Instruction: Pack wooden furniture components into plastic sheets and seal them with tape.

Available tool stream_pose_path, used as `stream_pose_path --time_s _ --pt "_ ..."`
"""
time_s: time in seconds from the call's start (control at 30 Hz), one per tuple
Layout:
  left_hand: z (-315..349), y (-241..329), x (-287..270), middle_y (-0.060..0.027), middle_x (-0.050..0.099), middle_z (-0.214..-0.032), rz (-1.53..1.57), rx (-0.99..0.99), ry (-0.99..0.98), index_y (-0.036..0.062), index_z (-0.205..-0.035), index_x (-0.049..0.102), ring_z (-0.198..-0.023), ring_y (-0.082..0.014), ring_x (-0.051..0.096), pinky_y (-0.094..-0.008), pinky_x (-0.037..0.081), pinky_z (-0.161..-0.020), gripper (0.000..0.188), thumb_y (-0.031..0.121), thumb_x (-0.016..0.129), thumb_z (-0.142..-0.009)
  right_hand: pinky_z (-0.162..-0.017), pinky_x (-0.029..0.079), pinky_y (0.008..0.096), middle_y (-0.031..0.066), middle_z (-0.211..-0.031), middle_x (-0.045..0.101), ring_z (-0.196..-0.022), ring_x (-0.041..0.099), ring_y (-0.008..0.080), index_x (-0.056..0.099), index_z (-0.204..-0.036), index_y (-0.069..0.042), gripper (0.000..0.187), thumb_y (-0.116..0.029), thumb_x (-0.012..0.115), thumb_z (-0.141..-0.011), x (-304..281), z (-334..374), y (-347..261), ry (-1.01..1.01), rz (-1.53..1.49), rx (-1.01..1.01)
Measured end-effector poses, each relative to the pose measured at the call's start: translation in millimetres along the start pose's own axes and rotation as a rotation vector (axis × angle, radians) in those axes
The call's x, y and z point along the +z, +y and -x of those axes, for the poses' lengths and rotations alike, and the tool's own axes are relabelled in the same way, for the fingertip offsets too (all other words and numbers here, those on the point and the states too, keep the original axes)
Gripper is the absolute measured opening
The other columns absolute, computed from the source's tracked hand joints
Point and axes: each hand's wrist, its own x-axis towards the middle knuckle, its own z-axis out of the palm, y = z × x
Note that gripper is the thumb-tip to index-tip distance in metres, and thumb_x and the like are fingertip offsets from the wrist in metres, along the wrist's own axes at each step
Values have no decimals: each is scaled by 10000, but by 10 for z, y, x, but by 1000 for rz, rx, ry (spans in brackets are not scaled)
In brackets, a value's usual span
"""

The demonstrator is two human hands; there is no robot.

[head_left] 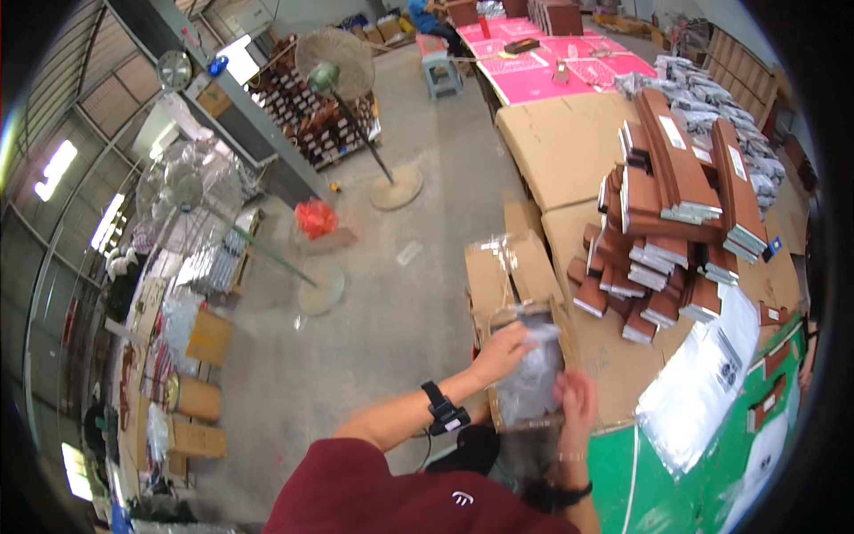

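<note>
Crinkly clear plastic sits in a cardboard box, near side. Left hand stretches in from the left, fingers bent over the film; can't tell if it's pinching. Right hand is half-curled by the right edge, grip unclear. Chunky reddish-brown pieces pile up right.

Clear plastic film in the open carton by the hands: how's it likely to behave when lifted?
Probably floppy: the clear plastic film looks wrinkled and slack inside the open carton. Likely light if it comes up alone, since it appears thin and see-through; contents can't be made out. Its glossy highlights suggest it may be slippery.
</note>
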Motion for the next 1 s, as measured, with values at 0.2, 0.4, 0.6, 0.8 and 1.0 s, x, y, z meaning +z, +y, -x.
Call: stream_pose_path --time_s 0.2,0.4,0.6,0.8,1.0 --pt "-19 40 -303 -93 671 -893 261 -399 59 63 -1171 701 -797 -181 603 -340 479 -750 293 279 576 -1018 -824 531 464 230 -992 717 -962 682 408 715 -1041 -39 214 -192 628 -920 -1572 1891 1780 -538 1001 631" --pt "81 62 -257 -65 703 -1007 267 -408 -25 74 -1261 680 -904 -141 637 -297 490 -843 367 330 516 -1056 -944 510 484 235 -1100 697 -1061 652 423 687 -1124 -21 431 -354 701 -850 -2048 2242 3334 -846 969 176" --pt "44 219 -391 -4 678 -1141 434 -557 73 7 -1310 642 -1023 -92 589 -271 467 -937 482 383 435 -1091 -943 511 483 239 -1099 696 -1060 653 420 686 -1128 -23 433 -357 694 -853 -1128 1873 2683 -770 870 208" --pt "18 230 -425 -46 684 -1134 265 -615 81 2 -1336 619 -1028 -96 601 -283 464 -957 520 407 401 -1094 -941 511 482 242 -1098 694 -1059 653 417 685 -1132 -24 434 -359 686 -856 -1844 2159 3008 -730 813 242" --pt "40 451 -305 -31 689 -1126 212 -566 167 -2 -1304 640 -1027 -97 601 -259 457 -942 504 399 420 -1092 -940 512 482 246 -1097 693 -1058 654 415 684 -1137 -26 436 -362 679 -860 -932 1346 2401 -704 865 335"
